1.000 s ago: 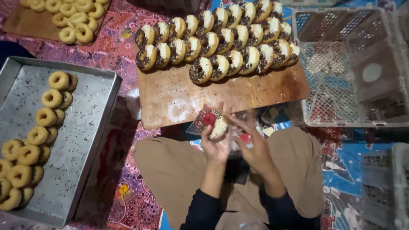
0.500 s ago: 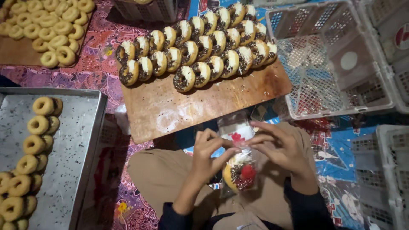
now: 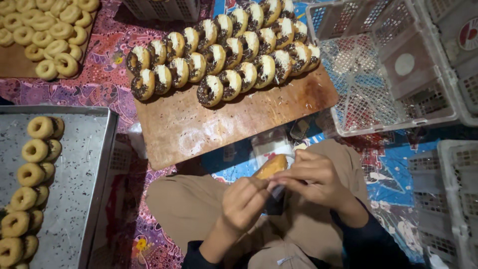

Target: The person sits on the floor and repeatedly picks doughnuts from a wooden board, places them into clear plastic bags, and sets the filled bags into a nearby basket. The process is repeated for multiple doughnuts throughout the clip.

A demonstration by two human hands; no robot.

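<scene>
Left hand [image 3: 244,201] and right hand [image 3: 311,179]: held together over the lap, fingers pinched on a doughnut [image 3: 272,166] in what appears to be clear plastic wrap; the doughnut sits between both hands, just below the wooden board [image 3: 224,124]. Board: 2 rows of chocolate-topped doughnuts [image 3: 224,55]; metal tray [image 3: 74,174] of plain doughnuts at left; white plastic crate [image 3: 388,65] at right.

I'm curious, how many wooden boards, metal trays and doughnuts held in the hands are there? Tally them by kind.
Wooden boards: 2
Metal trays: 1
Doughnut held between left hand and right hand: 1
Total: 4
</scene>
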